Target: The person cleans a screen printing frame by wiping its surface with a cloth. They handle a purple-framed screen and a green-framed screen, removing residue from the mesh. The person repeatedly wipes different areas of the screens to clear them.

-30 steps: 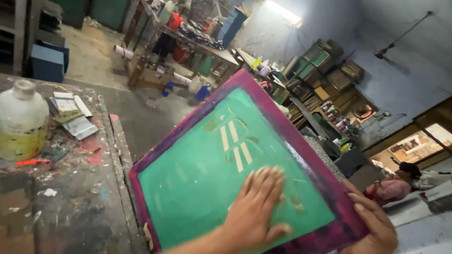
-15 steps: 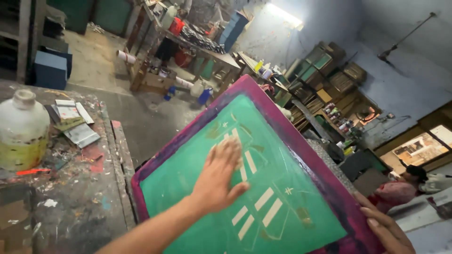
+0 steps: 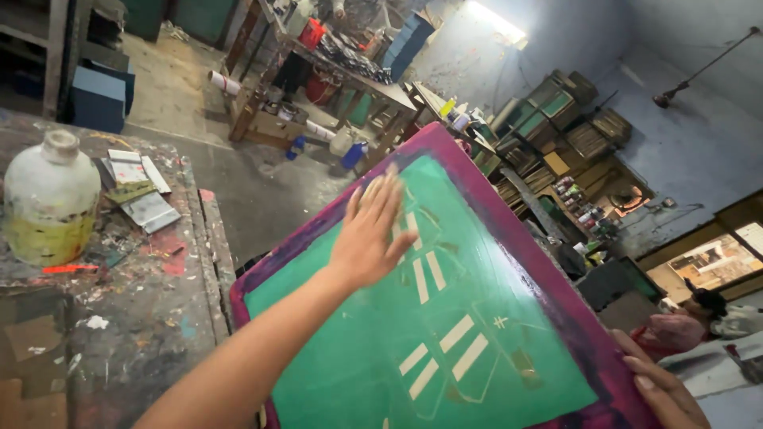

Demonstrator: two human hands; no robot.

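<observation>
The printing screen (image 3: 445, 318) runs off the bottom edge, so its lower corner and part of its purple frame are cut away, and the left hand (image 3: 372, 234) lying flat on the green mesh hides some of the pale bars beneath it. Only the fingers of the right hand (image 3: 664, 389) show at the lower right corner, its palm hidden behind the frame. The bottles on the far shelves (image 3: 576, 199) are too small to tell apart.

matt green mesh screen (image 3: 413, 334) in a paint-stained magenta frame (image 3: 509, 214); rough, paint-spattered worktable (image 3: 119, 334); grimy white plastic jug (image 3: 49, 199).
</observation>
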